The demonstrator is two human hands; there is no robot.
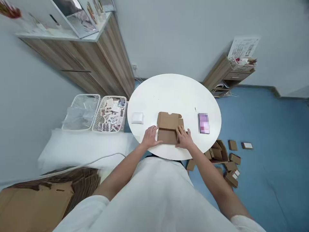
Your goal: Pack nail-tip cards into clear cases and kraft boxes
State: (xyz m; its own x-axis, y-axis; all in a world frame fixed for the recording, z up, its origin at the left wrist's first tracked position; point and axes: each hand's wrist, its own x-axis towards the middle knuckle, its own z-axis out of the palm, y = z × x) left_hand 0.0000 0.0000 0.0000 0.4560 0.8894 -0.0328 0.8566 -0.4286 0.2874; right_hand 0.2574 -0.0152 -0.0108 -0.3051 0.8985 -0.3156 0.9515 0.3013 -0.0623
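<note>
While pinning the flat brown cardboard box (169, 124) at the near edge of the round white bench (169, 93) under open, flat fingers of left hand (150, 137) and right hand (183, 138), holds its long axis front-to-back, tabbed flap pointing away.

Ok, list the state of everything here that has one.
cardboard box, partly folded, back flap open
left hand, open, at the box's left edge
right hand, open, flat on the box
card basket, filled with cards
bag basket, holding clear bags
floor carton, open

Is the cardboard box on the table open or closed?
Open: the cardboard box has its lid flap spread flat; left hand and right hand press its front.
</note>
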